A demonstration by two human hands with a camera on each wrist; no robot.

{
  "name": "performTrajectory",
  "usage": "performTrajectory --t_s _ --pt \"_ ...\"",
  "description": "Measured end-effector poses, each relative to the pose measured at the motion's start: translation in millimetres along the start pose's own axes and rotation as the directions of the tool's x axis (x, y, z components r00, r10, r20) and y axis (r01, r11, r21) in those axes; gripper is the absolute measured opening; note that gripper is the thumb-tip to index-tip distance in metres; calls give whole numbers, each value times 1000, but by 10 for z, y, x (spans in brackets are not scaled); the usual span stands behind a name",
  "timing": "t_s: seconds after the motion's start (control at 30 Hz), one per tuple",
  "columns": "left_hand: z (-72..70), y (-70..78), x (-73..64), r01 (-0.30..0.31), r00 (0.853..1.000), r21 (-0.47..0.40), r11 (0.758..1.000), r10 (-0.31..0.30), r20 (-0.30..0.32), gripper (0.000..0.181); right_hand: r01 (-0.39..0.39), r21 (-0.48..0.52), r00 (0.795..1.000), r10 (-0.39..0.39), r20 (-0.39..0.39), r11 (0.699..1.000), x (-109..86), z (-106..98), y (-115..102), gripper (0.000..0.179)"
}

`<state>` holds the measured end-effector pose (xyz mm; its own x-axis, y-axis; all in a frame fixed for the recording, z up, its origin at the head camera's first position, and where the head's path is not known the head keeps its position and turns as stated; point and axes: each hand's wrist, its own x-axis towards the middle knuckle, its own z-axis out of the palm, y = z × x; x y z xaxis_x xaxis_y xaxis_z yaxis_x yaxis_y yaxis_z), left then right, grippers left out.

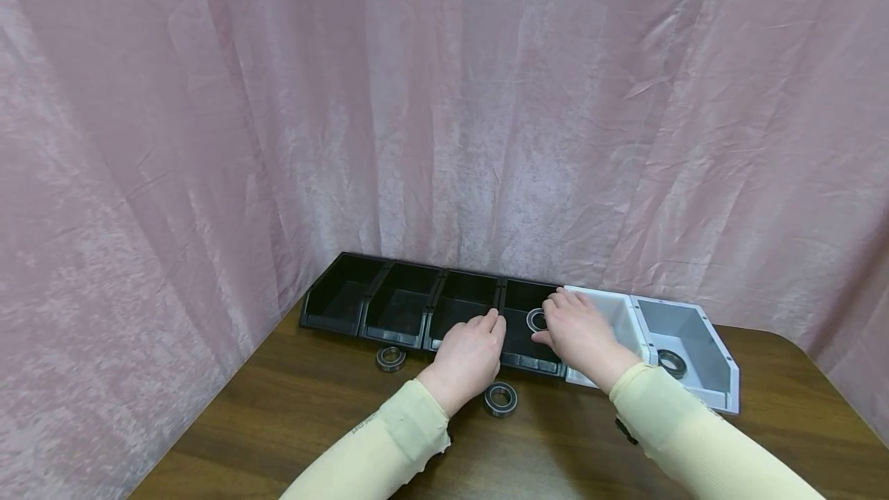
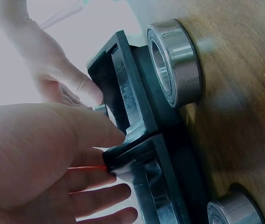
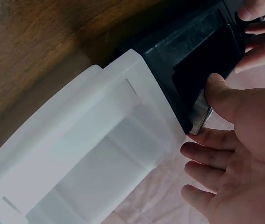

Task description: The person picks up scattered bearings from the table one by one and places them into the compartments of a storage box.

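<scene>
My right hand (image 1: 574,328) pinches a ball bearing (image 1: 535,320) between thumb and forefinger, over the rightmost black bin (image 1: 533,361). In the right wrist view that bearing (image 3: 200,113) appears as a shiny metal band by the bin's side wall, the other fingers spread apart. My left hand (image 1: 467,353) grips the wall between two neighbouring black bins, thumb on one side and forefinger on the other, as the left wrist view shows (image 2: 109,154). Two more bearings lie on the table in front of the bins, one near my left wrist (image 1: 501,399) and one further left (image 1: 391,359).
Several black bins (image 1: 338,324) stand in a row on the wooden table (image 1: 278,400), joined on the right by a white bin (image 1: 614,301) and a grey bin (image 1: 729,384). Another bearing (image 1: 671,363) lies in the grey bin. A pink curtain (image 1: 444,114) hangs close behind.
</scene>
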<state>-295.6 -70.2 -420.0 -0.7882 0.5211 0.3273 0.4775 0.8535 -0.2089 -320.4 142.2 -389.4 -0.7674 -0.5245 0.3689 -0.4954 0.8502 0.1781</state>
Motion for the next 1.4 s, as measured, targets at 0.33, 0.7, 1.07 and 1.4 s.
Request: performTrajectory --t_s 0.33,0.7,1.07,1.4 --pt "7 -12 -15 -16 999 21 1000 17 -51 50 -12 -37 998 14 59 999 105 132 -80 44" --pt "-19 -12 -16 -27 996 16 1000 29 -86 46 -50 -44 991 55 119 998 129 256 -82 44" --pt "37 -21 -11 -25 995 13 1000 26 -96 47 -65 -56 980 74 187 996 152 357 -162 48" --pt "-1 -14 -8 -18 999 10 1000 18 -47 49 -64 -65 976 76 202 996 190 385 -158 46"
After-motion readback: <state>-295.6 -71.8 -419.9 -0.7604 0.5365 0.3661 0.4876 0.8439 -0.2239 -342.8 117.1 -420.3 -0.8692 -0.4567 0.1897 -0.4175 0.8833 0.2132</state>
